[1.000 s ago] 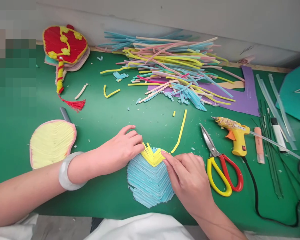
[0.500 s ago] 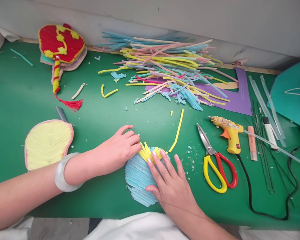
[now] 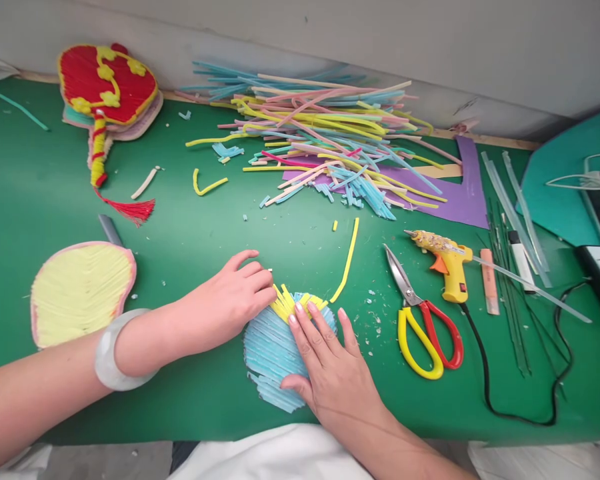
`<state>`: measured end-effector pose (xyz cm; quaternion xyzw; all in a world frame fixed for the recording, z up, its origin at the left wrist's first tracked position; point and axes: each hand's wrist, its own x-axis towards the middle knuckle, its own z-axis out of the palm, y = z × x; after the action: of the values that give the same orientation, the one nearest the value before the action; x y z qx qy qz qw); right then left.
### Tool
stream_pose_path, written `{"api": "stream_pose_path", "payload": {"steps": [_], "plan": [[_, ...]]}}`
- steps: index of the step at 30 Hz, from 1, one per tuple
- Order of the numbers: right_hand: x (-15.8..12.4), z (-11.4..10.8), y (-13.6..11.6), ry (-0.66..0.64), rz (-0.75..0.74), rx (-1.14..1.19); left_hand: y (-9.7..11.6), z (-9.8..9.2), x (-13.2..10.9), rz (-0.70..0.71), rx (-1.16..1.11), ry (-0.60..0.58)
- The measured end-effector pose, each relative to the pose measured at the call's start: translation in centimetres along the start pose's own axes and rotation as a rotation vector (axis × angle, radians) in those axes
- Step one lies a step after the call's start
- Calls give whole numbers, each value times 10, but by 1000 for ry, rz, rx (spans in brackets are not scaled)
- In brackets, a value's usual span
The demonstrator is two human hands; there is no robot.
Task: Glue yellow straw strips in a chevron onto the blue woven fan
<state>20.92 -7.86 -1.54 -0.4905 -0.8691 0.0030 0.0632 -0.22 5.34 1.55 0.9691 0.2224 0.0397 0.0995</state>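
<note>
A round piece covered in light-blue pipe-cleaner strips [image 3: 273, 353] lies on the green table at the near middle. Short yellow strips [image 3: 283, 303] fan out over its upper edge. My left hand [image 3: 240, 290] rests at the upper left of the piece, fingers curled towards the yellow strips; its thumb and whatever it may pinch are hidden. My right hand [image 3: 333, 363] lies flat over the right part, fingers spread, fingertips on the yellow strips. A longer yellow pipe cleaner [image 3: 347, 260] lies just beyond the piece.
Right of my hands are scissors [image 3: 417, 310], a yellow glue gun [image 3: 447, 263] with a black cord, and thin green wires [image 3: 513, 313]. Colourful pipe cleaners [image 3: 325, 127] pile up at the back. A red tasselled fan [image 3: 107, 87] and a yellow panel [image 3: 83, 293] lie left.
The view has turned slightly to the right, so everything sits further left. Both hands stay on the blue piece; the right fingers shift slightly, showing more of its right edge.
</note>
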Motion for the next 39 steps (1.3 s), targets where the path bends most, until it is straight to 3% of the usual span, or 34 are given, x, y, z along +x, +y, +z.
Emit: {"api": "stream_pose_path", "payload": {"steps": [6,9,15,21,30,39], "plan": [[1,-1,-2,0,12,17,0,1,0,0,17,-19],[4,-7,1,62,25,64,0,1,-1,1,15,-11],[12,-26,47,249,212,208,-1,2,-1,4,51,-19],[28,-31,86,85,128,273,-2,3,-1,8,39,2],[38,-27,81,39,14,328,-2,4,-1,14,48,10],[38,-18,83,49,35,354,-2,5,-1,15,54,25]]}}
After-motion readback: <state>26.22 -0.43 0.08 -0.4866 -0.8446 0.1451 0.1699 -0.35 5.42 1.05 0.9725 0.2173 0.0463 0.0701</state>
